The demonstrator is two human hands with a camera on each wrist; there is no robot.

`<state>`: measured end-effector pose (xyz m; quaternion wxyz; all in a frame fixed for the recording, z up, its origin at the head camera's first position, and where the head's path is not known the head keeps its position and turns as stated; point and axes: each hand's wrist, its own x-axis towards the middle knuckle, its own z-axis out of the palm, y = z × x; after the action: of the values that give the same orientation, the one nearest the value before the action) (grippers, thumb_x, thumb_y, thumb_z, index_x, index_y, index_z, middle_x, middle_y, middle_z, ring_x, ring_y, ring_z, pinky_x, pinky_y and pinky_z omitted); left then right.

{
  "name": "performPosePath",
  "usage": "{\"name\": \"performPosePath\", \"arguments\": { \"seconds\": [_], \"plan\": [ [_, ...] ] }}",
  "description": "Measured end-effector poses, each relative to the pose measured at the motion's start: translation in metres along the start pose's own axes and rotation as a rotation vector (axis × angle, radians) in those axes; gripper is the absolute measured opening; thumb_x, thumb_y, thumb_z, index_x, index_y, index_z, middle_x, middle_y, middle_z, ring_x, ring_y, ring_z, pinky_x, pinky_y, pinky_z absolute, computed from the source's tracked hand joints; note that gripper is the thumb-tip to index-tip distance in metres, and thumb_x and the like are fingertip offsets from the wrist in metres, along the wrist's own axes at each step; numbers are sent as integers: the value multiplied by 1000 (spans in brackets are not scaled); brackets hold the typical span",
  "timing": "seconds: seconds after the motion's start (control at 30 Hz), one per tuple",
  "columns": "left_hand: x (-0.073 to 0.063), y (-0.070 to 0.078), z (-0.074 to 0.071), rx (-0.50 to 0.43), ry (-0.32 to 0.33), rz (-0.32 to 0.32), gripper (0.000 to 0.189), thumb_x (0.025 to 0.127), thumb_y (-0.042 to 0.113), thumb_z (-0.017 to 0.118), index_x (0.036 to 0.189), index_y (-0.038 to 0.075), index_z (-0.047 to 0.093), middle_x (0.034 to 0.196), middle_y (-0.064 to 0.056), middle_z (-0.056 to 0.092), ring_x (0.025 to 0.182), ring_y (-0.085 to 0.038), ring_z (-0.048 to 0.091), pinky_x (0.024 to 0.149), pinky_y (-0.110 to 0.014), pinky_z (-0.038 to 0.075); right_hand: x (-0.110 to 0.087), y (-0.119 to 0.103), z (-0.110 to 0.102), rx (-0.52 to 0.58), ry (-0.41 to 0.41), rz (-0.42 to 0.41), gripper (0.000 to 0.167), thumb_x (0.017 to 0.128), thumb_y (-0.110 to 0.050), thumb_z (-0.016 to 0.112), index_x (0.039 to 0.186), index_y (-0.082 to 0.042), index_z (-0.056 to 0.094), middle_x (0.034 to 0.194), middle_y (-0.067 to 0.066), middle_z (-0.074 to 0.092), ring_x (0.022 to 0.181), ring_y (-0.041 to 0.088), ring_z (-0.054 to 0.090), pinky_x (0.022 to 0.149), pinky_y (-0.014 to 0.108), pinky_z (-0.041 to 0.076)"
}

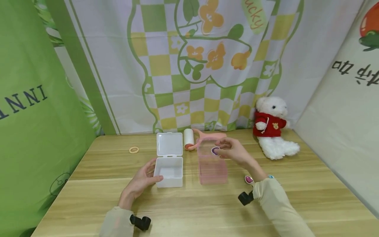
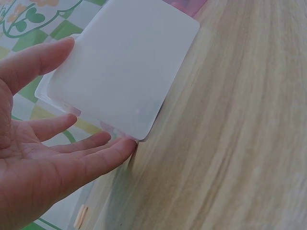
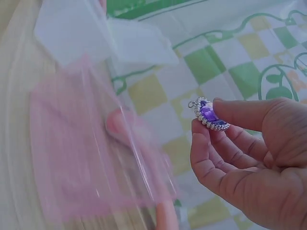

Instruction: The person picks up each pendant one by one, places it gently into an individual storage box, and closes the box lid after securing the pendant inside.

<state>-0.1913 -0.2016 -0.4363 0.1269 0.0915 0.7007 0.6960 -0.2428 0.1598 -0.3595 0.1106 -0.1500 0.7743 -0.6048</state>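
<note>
Between thumb and fingertips, my right hand (image 1: 234, 152) pinches a purple gem pendant (image 3: 209, 114) with a silver beaded rim and a small loop. It is held above the raised lid part of a see-through pink box (image 1: 213, 171), which stands open. My left hand (image 1: 140, 181) rests at the left side of a white plastic box (image 1: 168, 182), its thumb at the front rim and its fairly straight fingers (image 2: 96, 165) touching the side. The white box's lid (image 1: 169, 144) is folded back, and no item shows inside.
Behind the boxes lies a lint roller (image 1: 189, 138) with a pink handle. A wooden-looking ring (image 1: 134, 150) is at the left. A pink gem (image 1: 248, 179) and a partly covered blue gem (image 1: 270, 176) lie by the right forearm. A white plush bear (image 1: 270, 128) sits at back right.
</note>
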Motion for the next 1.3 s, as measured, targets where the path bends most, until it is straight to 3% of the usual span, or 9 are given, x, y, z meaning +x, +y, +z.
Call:
{"name": "performPosePath", "arguments": {
  "seconds": [0.17,0.4,0.57,0.7,0.83,1.1,1.2,1.3],
  "plan": [
    [0,0,0,1,3,-1,86,83,0,69,151,3,17,147,-33,28,129,-47,39,94,-41,48,9,-3,24,51,-25,-11,31,89,-5,65,114,8,52,95,12,63,83,16,62,75,34,56],
    [2,-2,1,0,8,-1,86,82,-1,69,151,3,18,146,-34,29,128,-48,40,94,-41,48,21,8,62,90,-129,-31,27,87,-1,66,109,8,54,89,7,68,82,13,65,78,42,54],
    [2,-3,1,-2,15,-4,86,82,-1,70,151,3,19,147,-33,29,127,-47,41,93,-41,49,26,4,83,81,-191,-8,30,88,-5,67,113,6,54,94,10,68,90,24,66,86,56,49],
    [2,-3,0,3,21,-8,86,82,0,70,151,4,19,147,-33,28,127,-48,40,94,-41,48,32,-4,97,71,-203,-7,30,89,-8,67,112,6,55,95,10,68,91,25,66,87,57,48],
    [2,-3,0,6,23,-12,85,82,0,69,151,4,19,147,-33,29,128,-47,40,94,-40,48,39,-10,112,76,-196,6,30,87,-7,69,111,6,56,89,7,67,83,17,65,84,52,52],
    [2,-2,0,26,16,-14,84,84,1,69,151,5,20,148,-32,27,131,-47,35,96,-41,46,47,-14,135,47,-203,-6,30,86,-5,70,110,7,58,86,9,69,76,15,65,73,39,57],
    [2,-2,-1,24,16,-21,84,84,1,68,152,6,19,149,-32,25,133,-47,32,98,-42,45,50,-12,143,-3,-209,-46,29,84,-4,72,108,7,58,85,11,70,73,12,64,68,31,55],
    [1,-2,-1,22,21,-24,84,84,0,69,152,5,19,149,-32,24,134,-48,31,98,-43,44,52,-12,149,-121,-209,-89,28,82,-4,74,105,5,61,86,11,70,74,11,65,65,24,52]
  ]
}}
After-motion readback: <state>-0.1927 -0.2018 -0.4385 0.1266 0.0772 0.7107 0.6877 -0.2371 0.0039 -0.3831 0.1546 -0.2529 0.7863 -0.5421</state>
